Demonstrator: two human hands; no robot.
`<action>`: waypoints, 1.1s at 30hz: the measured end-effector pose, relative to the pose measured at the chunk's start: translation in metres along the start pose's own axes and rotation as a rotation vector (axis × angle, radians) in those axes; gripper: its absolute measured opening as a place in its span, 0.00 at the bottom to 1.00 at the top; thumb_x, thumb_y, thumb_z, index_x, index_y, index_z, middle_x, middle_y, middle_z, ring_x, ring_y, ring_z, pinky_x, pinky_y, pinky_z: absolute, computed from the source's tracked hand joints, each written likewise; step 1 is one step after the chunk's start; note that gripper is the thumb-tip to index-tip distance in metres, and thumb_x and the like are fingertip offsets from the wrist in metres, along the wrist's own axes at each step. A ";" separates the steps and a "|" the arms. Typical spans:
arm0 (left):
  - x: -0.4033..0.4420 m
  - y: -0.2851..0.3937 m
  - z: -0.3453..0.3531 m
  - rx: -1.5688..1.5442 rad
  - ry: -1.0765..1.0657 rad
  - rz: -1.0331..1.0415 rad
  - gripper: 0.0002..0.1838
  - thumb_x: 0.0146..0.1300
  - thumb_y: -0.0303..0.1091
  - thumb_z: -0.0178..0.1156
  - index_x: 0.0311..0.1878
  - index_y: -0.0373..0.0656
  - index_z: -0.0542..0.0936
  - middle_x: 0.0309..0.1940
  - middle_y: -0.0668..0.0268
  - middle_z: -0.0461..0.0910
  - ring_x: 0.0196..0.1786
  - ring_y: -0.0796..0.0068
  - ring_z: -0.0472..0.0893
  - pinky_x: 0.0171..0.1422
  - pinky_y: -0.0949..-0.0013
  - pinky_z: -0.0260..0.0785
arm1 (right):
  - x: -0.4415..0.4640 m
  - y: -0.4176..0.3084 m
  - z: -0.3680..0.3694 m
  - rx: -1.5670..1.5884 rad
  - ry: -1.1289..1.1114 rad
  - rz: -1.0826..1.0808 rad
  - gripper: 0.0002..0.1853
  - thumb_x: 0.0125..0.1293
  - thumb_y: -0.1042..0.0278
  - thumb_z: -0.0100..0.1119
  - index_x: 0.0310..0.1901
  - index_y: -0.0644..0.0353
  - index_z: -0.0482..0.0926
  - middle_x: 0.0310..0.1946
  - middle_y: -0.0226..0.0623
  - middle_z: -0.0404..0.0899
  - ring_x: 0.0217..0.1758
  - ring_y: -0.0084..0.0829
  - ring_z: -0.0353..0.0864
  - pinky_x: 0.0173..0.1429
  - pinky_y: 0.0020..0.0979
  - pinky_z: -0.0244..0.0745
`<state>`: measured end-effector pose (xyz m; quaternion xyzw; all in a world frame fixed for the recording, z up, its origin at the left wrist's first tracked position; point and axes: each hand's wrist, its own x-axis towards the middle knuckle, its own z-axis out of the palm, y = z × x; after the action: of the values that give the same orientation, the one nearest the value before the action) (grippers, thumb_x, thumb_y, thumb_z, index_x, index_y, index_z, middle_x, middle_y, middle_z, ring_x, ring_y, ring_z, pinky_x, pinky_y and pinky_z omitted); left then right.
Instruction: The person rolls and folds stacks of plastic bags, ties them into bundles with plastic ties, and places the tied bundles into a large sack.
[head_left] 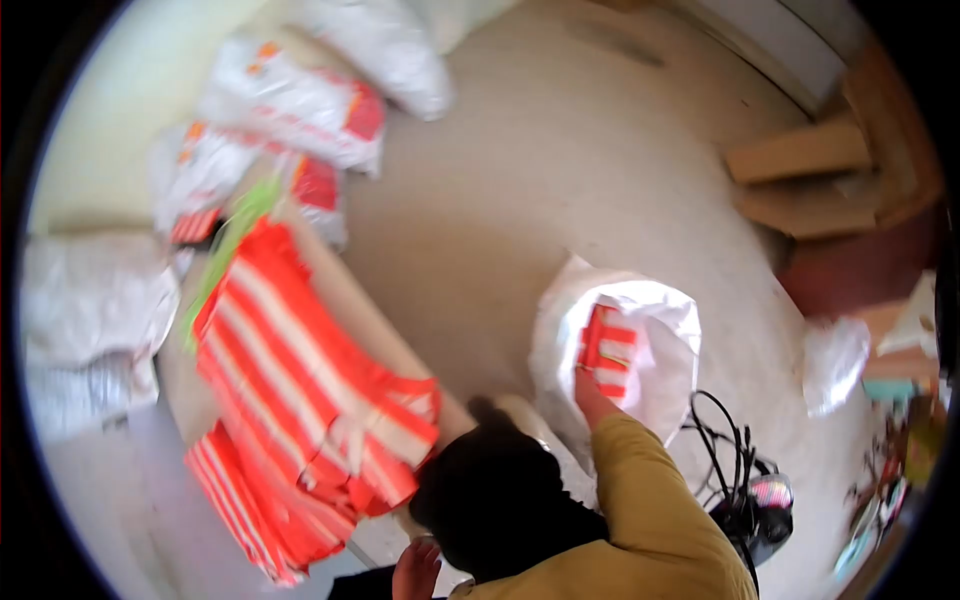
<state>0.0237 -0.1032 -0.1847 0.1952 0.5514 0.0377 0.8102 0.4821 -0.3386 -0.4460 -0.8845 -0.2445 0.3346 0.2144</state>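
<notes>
My right hand (592, 392) reaches into an open white sack (560, 330) on the floor. It is closed on a folded red-and-white striped cloth (608, 350) inside the sack's mouth. My left hand (416, 570) is low in the view by my body, its fingers loosely apart and nothing visible in them. To its left, stacked red striped cloths (310, 370) lie on a narrow bench-like surface (345, 285). A smaller red striped pile (255, 500) is below them. Bright green strands (235, 240) lie at the stack's far end.
Filled white bags with red print (290, 105) lie at the upper left, and more pale bags (95, 300) at the left edge. Black cables (730, 450) and a dark device (765, 520) stand right of my arm. Open cardboard boxes (800, 150) are at the upper right.
</notes>
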 end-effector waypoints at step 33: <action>-0.098 0.003 0.035 0.226 -0.114 0.468 0.19 0.77 0.41 0.55 0.63 0.42 0.75 0.54 0.64 0.81 0.59 0.71 0.79 0.63 0.66 0.68 | -0.086 -0.514 -0.126 -0.548 0.257 -1.315 0.32 0.70 0.55 0.59 0.74 0.48 0.67 0.80 0.40 0.54 0.83 0.45 0.48 0.83 0.52 0.45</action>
<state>0.0176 -0.1370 -0.0866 0.4086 0.4453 0.1510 0.7823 0.3652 -0.0099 -0.0389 -0.6088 -0.7739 -0.0437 0.1689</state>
